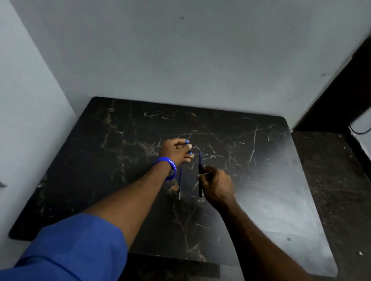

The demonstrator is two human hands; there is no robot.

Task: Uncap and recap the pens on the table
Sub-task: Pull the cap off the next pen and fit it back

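Blue sleeves nearest; right hand (215, 185) pinching an uncapped pen (200, 170) tip-forward mid-bench (290, 204), left hand (176, 150) closed on blue caps (187, 142), presumably for recapping; a second pen (180, 183) lying between the wrists.

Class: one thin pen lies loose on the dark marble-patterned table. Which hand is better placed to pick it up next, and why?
Probably the left hand: the thin pen on the table lies just beside its wrist. However, it grips small blue caps, while the right hand holds another blue pen.
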